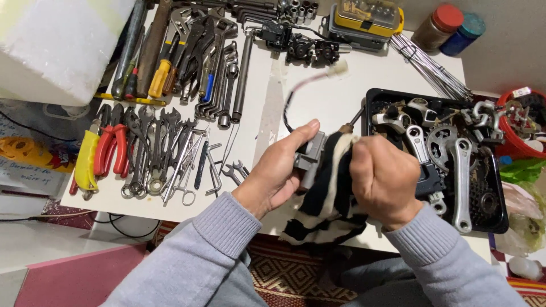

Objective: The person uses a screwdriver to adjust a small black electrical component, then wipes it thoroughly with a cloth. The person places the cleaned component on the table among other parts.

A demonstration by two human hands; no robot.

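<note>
The left hand point(278, 173) is clamped around a small grey part point(310, 156), thumb over its top and fingers curled beneath, holding it above the near edge of the white table point(335, 96). The right hand point(384, 182) is balled into a tight fist around a black-and-white striped rag point(330, 199), which is pressed against the right side of the grey part and hangs in folds below both hands. A thin tool shaft point(356, 117) sticks up out of that fist (its handle is hidden by the cloth and fingers). From the grey part a dark cable point(291, 102) arcs up over the table to a pale plug point(336, 68).

Just right of the fist sits a black tray point(372, 96) of silver crank arms point(462, 182) and sprockets, and beyond it a red bowl point(512, 146) of small metal parts. Left of the hands, well apart, lie rows of spanners point(156, 150) and pliers – red-handled pliers point(112, 149) and a yellow-handled pair point(86, 160) among them. At the far edge stand a yellow-lidded parts box point(367, 14), two jars point(449, 27) and a bundle of wire spokes point(429, 65)
</note>
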